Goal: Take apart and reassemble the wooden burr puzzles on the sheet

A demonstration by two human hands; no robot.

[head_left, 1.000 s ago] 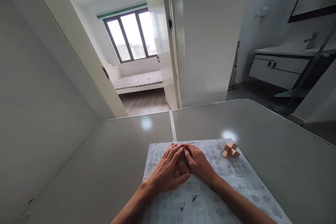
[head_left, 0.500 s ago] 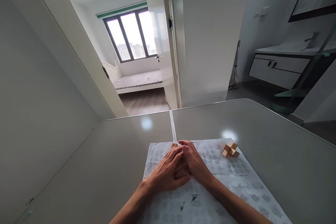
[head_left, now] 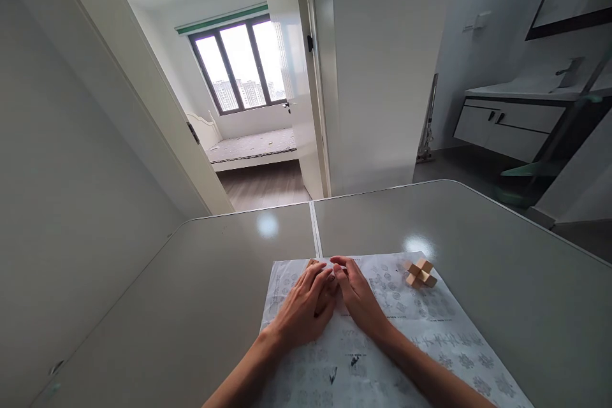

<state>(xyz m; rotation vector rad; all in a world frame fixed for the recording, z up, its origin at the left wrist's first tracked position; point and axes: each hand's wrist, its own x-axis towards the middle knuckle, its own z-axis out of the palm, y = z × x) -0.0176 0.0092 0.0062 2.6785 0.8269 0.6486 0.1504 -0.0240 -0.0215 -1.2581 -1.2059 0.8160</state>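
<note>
My left hand lies curled, palm down, over small wooden pieces on a printed paper sheet. One light wooden block pokes out beyond its fingers, and the rest is hidden under the palm. Close against it, my right hand has its fingers bent and pressed together, the fingertips meeting those of my left hand. Whatever lies between the right fingers is covered. To the right, a cross-shaped wooden burr puzzle sits on the sheet, touched by neither hand.
The sheet, printed with puzzle diagrams, lies on a glossy grey table with a pale seam down its middle. Beyond the table's far edge are a door, a bed and a washbasin cabinet.
My left thumb has drawn in toward its fingers, and the left hand has shifted slightly. The right fingertips moved a little to the right. The wooden block's visible part looks smaller and turned.
</note>
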